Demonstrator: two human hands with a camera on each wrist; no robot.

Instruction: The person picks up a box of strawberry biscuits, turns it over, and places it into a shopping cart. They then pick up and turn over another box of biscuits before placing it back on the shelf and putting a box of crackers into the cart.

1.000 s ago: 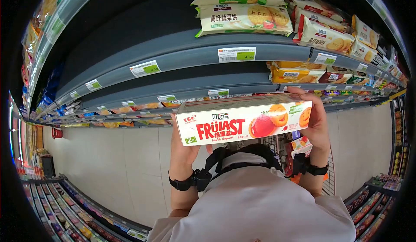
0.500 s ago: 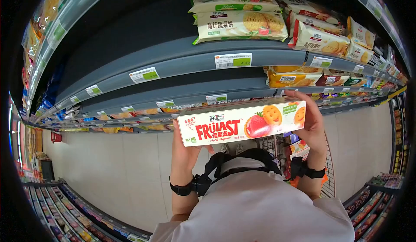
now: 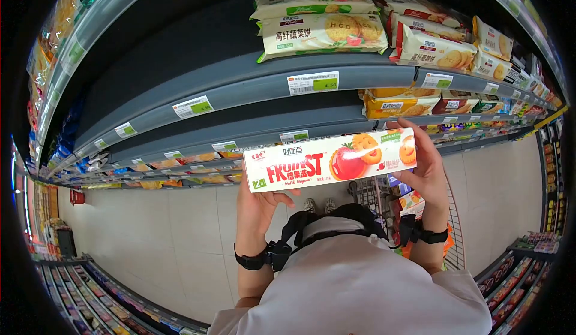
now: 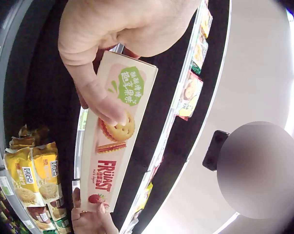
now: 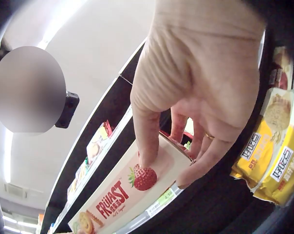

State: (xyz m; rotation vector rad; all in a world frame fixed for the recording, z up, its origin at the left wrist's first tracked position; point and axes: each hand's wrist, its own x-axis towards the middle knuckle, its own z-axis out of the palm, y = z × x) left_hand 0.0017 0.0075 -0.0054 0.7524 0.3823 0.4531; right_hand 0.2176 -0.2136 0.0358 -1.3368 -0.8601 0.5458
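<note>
A long white biscuit box [image 3: 330, 161] with red FRÜIAST lettering and a strawberry picture lies level across the head view, held between both hands. At its left end, my left hand [image 3: 258, 209] grips it. Its thumb lies along a printed face beside the biscuit picture in the left wrist view, while some fingers go out of sight behind the box. The right hand [image 3: 429, 170] holds the other end. In the right wrist view that thumb presses near the strawberry, and the fingers wrap around the box's end.
Ahead runs a grey shelf [image 3: 240, 92] with price labels, bearing cream-coloured biscuit packs [image 3: 324, 35]. Yellow packs [image 3: 401, 105] sit one level lower. A wire shopping cart [image 3: 454, 227] with goods stands close to the right arm. Tiled floor [image 3: 180, 221] and more shelving lie behind.
The box has turned in the hands, so its upper side has gone from sight and the lettered face shows. It has shifted slightly left and up in the head view. Both hands keep hold.
</note>
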